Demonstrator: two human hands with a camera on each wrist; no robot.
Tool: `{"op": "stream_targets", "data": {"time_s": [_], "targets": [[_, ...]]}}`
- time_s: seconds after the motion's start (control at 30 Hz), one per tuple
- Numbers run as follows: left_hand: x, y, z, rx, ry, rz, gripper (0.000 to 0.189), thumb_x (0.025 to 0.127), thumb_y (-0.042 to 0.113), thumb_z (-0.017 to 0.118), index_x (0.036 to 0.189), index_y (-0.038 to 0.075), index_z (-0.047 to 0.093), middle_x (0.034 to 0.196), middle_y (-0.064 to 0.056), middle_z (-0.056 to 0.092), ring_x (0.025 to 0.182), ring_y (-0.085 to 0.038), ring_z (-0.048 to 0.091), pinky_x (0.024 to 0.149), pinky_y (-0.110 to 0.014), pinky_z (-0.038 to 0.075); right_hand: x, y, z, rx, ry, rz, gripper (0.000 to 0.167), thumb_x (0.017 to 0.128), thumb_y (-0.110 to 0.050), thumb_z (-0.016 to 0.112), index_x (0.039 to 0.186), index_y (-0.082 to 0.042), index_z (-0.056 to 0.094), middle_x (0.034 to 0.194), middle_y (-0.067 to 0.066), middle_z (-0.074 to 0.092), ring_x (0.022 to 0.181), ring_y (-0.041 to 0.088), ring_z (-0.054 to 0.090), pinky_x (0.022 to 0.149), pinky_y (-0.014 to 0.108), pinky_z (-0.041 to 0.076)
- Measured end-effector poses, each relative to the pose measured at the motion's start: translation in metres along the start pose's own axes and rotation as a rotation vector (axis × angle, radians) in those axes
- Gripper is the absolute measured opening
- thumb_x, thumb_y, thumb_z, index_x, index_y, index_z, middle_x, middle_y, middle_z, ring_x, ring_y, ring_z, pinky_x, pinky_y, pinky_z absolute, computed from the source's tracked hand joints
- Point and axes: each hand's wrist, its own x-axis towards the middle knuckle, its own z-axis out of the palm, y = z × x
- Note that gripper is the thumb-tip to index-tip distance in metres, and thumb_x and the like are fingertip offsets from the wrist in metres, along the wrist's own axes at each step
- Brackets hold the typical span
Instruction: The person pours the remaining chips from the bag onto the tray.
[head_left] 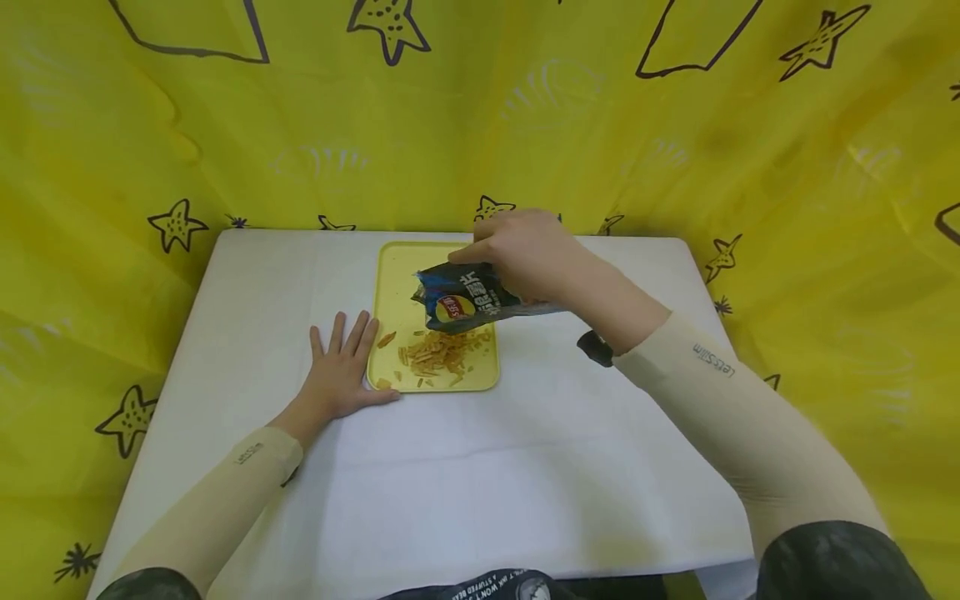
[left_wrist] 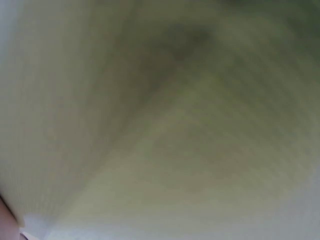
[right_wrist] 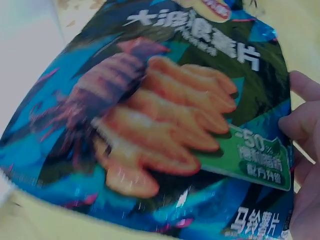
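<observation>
My right hand (head_left: pixel 528 254) grips a dark blue potato chip bag (head_left: pixel 468 296) and holds it tilted over a yellow tray (head_left: pixel 397 283). The bag's torn end points left. Below it, a heap of broken potato chips (head_left: pixel 435 357) lies on the near half of the tray. Up close in the right wrist view, the bag (right_wrist: pixel 165 115) shows a squid and wavy chips, with fingers (right_wrist: pixel 305 117) along its right edge. My left hand (head_left: pixel 337 379) lies with spread fingers at the tray's left edge, thumb near its front corner. The left wrist view is mostly blurred pale fabric.
The tray stands on a white-covered table (head_left: pixel 480 483), near its far edge. Behind hangs a yellow curtain (head_left: pixel 465 125) with star drawings. A small dark object (head_left: pixel 595 348) shows beneath my right wrist.
</observation>
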Motion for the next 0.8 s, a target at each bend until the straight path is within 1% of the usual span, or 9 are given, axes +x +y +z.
{"op": "stream_targets", "data": {"time_s": [0.1, 0.23, 0.33, 0.4, 0.5, 0.6, 0.67, 0.7, 0.8], "targets": [[0.000, -0.001, 0.000, 0.000, 0.005, 0.003, 0.130, 0.070, 0.095, 0.043, 0.161, 0.015, -0.005, 0.169, -0.009, -0.006, 0.151, -0.043, -0.014, 0.110, -0.074, -0.012, -0.016, 0.017, 0.012, 0.124, 0.032, 0.085, 0.053, 0.094, 0.002, 0.055, 0.132, -0.034, 0.066, 0.109, 0.002, 0.068, 0.098, 0.021, 0.061, 0.075, 0.038, 0.054], [0.000, -0.002, 0.001, -0.017, 0.010, 0.009, 0.130, 0.071, 0.094, 0.045, 0.161, 0.015, -0.005, 0.169, -0.009, -0.006, 0.151, -0.043, -0.014, 0.109, -0.073, -0.014, -0.040, 0.035, 0.034, 0.271, 0.099, 0.170, 0.051, 0.097, 0.002, 0.050, 0.135, -0.029, 0.065, 0.108, 0.004, 0.069, 0.088, 0.022, 0.058, 0.069, 0.037, 0.048], [0.001, -0.001, 0.002, -0.019, 0.010, 0.010, 0.130, 0.071, 0.093, 0.047, 0.161, 0.015, -0.005, 0.169, -0.010, -0.006, 0.151, -0.043, -0.014, 0.109, -0.073, -0.014, -0.057, 0.045, 0.053, 0.400, 0.186, 0.217, 0.049, 0.099, 0.001, 0.046, 0.135, -0.025, 0.065, 0.108, 0.005, 0.070, 0.081, 0.022, 0.054, 0.069, 0.037, 0.042], [0.001, -0.001, 0.001, -0.020, 0.005, 0.009, 0.130, 0.071, 0.093, 0.047, 0.161, 0.015, -0.006, 0.169, -0.009, -0.007, 0.151, -0.043, -0.015, 0.109, -0.072, -0.015, -0.067, 0.051, 0.066, 0.498, 0.259, 0.253, 0.047, 0.099, 0.001, 0.045, 0.134, -0.023, 0.066, 0.112, 0.005, 0.071, 0.081, 0.021, 0.053, 0.072, 0.037, 0.043], [0.002, 0.000, 0.002, -0.014, -0.007, 0.006, 0.129, 0.071, 0.093, 0.045, 0.161, 0.015, -0.007, 0.169, -0.008, -0.009, 0.151, -0.041, -0.017, 0.110, -0.071, -0.016, -0.083, 0.057, 0.084, 0.645, 0.357, 0.334, 0.043, 0.101, -0.002, 0.046, 0.132, -0.022, 0.067, 0.120, 0.005, 0.071, 0.088, 0.018, 0.055, 0.077, 0.034, 0.043], [0.002, 0.000, 0.002, -0.015, -0.014, 0.005, 0.130, 0.071, 0.094, 0.044, 0.161, 0.016, -0.007, 0.169, -0.007, -0.010, 0.151, -0.041, -0.017, 0.109, -0.071, -0.017, -0.096, 0.061, 0.100, 0.774, 0.434, 0.429, 0.040, 0.102, -0.004, 0.048, 0.133, -0.021, 0.067, 0.127, 0.006, 0.068, 0.093, 0.019, 0.055, 0.072, 0.028, 0.042], [0.002, 0.000, 0.001, -0.016, -0.017, 0.003, 0.130, 0.071, 0.094, 0.045, 0.161, 0.016, -0.007, 0.168, -0.007, -0.011, 0.151, -0.041, -0.017, 0.109, -0.071, -0.017, -0.102, 0.063, 0.110, 0.867, 0.466, 0.499, 0.039, 0.102, -0.006, 0.049, 0.134, -0.020, 0.065, 0.133, 0.006, 0.066, 0.102, 0.018, 0.058, 0.074, 0.021, 0.045], [0.002, 0.000, 0.001, -0.014, -0.019, 0.002, 0.130, 0.071, 0.094, 0.045, 0.161, 0.016, -0.007, 0.168, -0.007, -0.011, 0.151, -0.041, -0.017, 0.109, -0.071, -0.017, -0.105, 0.064, 0.114, 0.919, 0.482, 0.529, 0.039, 0.102, -0.006, 0.049, 0.135, -0.020, 0.065, 0.135, 0.006, 0.064, 0.105, 0.019, 0.059, 0.076, 0.019, 0.046], [0.001, 0.001, 0.000, -0.007, -0.024, -0.004, 0.130, 0.071, 0.094, 0.044, 0.161, 0.015, -0.007, 0.168, -0.008, -0.011, 0.151, -0.042, -0.016, 0.109, -0.071, -0.017, -0.112, 0.064, 0.129, 1.061, 0.522, 0.646, 0.039, 0.103, -0.007, 0.051, 0.138, -0.019, 0.062, 0.137, 0.005, 0.063, 0.117, 0.016, 0.057, 0.090, 0.015, 0.047]]}}
